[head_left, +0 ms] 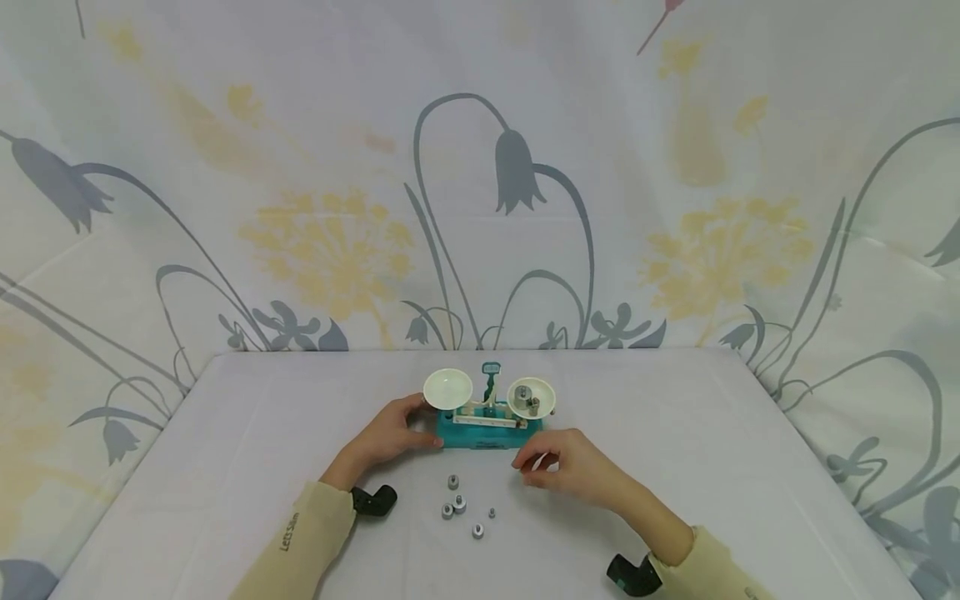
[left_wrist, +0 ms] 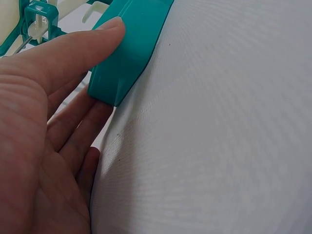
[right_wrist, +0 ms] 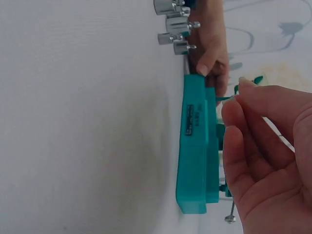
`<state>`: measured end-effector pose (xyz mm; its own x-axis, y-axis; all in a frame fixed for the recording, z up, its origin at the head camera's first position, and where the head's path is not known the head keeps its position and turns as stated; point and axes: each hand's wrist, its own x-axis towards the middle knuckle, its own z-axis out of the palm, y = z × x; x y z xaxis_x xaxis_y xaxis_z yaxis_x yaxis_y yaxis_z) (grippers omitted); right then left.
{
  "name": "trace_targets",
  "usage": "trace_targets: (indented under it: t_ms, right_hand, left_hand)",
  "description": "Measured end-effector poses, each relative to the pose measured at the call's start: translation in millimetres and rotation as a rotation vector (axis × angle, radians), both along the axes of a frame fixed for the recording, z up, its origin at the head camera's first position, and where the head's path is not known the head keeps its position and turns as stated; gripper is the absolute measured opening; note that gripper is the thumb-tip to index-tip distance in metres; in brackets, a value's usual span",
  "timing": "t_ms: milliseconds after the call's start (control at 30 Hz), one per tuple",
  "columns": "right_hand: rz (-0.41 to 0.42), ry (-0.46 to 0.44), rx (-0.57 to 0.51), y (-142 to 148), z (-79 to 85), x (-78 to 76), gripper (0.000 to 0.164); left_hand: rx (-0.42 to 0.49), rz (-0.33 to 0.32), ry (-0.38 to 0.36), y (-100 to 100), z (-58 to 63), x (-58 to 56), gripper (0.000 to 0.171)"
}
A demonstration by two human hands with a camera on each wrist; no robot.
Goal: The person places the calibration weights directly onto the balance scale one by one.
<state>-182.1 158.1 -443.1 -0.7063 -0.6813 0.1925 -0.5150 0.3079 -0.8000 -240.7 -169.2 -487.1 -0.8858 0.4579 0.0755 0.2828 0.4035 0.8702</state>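
Observation:
A turquoise balance scale (head_left: 487, 437) with two cream pans stands on the white table. Its left pan (head_left: 447, 389) holds nothing, while metal weights (head_left: 522, 397) sit in the right pan (head_left: 545, 393). My left hand (head_left: 392, 431) grips the left end of the base, thumb on top and fingers around the edge, as the left wrist view shows on the turquoise base (left_wrist: 134, 41). My right hand (head_left: 573, 471) hovers in front of the base's right end. Its fingers are loosely bent, thumb tip close to the index fingertip, and nothing shows between them.
Several loose metal weights (head_left: 459, 504) of different sizes stand on the white tablecloth (head_left: 405, 558) in front of the scale, between the hands. A patterned curtain (head_left: 480, 250) rises behind the table's back edge and along both sides.

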Motion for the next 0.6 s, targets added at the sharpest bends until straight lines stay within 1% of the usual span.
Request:
trace_targets:
  t_ms: [133, 300, 467, 600]
  right_hand:
    - [0.014, -0.026, -0.008, -7, -5.7, 3.0, 0.014]
    - [0.012, -0.088, -0.014, -14, -10.3, 6.6, 0.014]
    - [0.017, -0.120, -0.009, -20, -20.0, 8.3, 0.013]
    - [0.019, -0.139, 0.007, -23, -25.1, 9.6, 0.014]
  left_hand:
    - [0.004, -0.002, 0.004, 0, -0.9, 0.4, 0.058]
    - [0.004, 0.004, -0.004, 0, 0.6, 1.4, 0.059]
    - [0.004, 0.006, -0.014, 1, 2.5, 2.1, 0.059]
    - [-0.005, 0.004, -0.002, 1, 1.4, 1.4, 0.060]
